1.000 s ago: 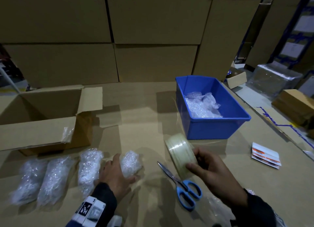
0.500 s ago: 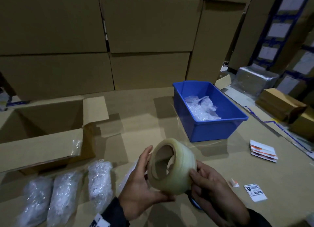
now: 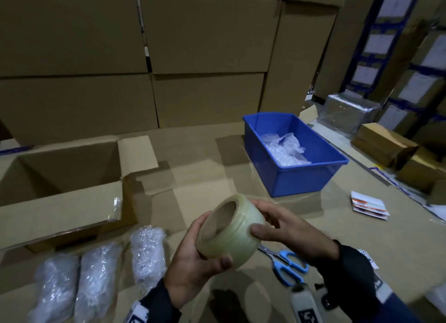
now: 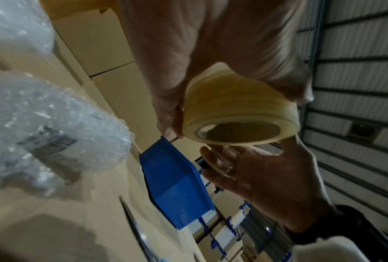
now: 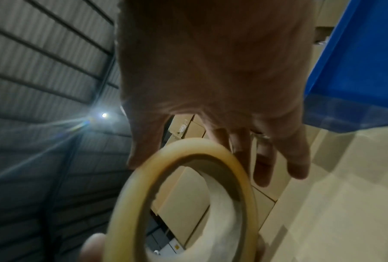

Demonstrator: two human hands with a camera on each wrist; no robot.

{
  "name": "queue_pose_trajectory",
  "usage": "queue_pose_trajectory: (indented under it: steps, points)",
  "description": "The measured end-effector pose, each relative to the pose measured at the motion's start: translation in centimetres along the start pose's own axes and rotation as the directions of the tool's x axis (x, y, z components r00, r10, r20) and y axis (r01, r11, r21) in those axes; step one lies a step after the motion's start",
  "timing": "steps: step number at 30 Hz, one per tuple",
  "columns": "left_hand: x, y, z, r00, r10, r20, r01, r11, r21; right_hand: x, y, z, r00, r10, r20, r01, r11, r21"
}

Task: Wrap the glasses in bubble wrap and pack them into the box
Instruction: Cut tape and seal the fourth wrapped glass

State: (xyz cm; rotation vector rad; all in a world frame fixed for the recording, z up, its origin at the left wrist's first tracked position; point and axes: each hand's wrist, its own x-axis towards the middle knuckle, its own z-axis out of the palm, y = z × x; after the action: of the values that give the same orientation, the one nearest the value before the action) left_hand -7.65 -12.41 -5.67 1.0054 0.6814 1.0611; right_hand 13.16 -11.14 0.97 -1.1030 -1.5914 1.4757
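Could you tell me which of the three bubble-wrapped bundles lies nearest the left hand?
The rightmost bundle, beside the left hand; the other two lie farther left.

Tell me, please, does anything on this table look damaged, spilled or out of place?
Nothing stands out. Three wrapped glasses lie side by side near the open box, the scissors lie flat, and both hands hold the tape roll.

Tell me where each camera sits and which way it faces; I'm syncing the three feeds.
Head: on the head, looking forward and down at the table; both hands and sleeves show, holding the tape roll.
Left wrist: on the left wrist, looking along the left hand to the roll; the right hand shows too.
Right wrist: on the right wrist, looking along the right hand's fingers through the roll's core.
Shared: all three see the roll and the blue bin.
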Motion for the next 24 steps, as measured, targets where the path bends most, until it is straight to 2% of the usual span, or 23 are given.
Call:
queue_pose_trajectory:
  steps: [2,6,14,18,24]
  points:
    - [0.0,-0.1,0.0,1.000,0.016,-0.025,-0.017,1.000,-0.018,0.2,0.0,-0.1,1.000,0.004,-0.026,-0.005,0.999,-0.034]
    - [0.2,-0.5,-0.5,0.995,0.028,-0.091,-0.031,0.999,-0.024,0.5,0.7,0.2,0.996,0.006,-0.088,-0.003,1.000,0.026]
    - [-0.2,-0.2,-1.3,0.982,0.045,-0.184,-0.023,0.992,0.122,0.4,1.4,0.7,0.978,-0.003,-0.210,0.016,0.998,0.059]
    - [-0.3,-0.4,-1.2,0.977,0.041,-0.207,-0.029,0.998,0.063,0.0,1.4,0.9,0.962,-0.031,-0.272,0.061,0.993,0.103]
    - [-0.3,-0.8,-1.4,0.971,0.017,-0.240,-0.011,1.000,0.029,-0.4,2.2,1.4,0.897,-0.075,-0.435,0.102,0.994,0.039]
